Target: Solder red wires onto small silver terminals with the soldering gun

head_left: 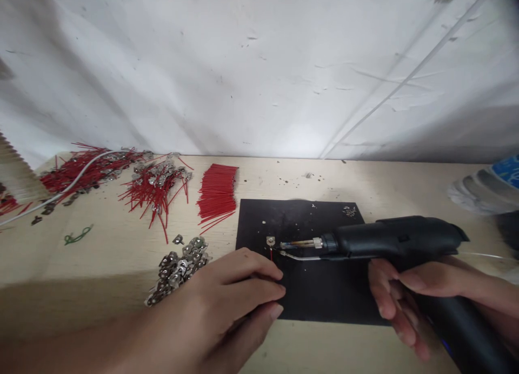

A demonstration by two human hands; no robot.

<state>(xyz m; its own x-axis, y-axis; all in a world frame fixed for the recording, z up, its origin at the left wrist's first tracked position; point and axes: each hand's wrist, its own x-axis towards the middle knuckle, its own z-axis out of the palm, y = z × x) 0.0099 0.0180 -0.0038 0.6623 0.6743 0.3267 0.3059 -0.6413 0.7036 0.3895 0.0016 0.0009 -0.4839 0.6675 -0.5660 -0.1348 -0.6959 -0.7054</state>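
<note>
We work at a pale wooden table (284,347) against a white wall (243,66). The fingers of our left hand (233,293) curl close together over the edge of a black mat (324,293); a red wire (271,254) runs toward them from 1 metal tab (270,240) lying on the mat, but we cannot tell whether they pinch it. Our right hand (440,279) has its fingers wrapped round the handle of a black soldering gun (377,240), whose tip points left, just beside the tab. Farther out, we see a heap of loose tabs (182,266) beside our left wrist, then a neat stack of red wires (218,193) and 2 tangled piles of tabbed wires (152,190).
</note>
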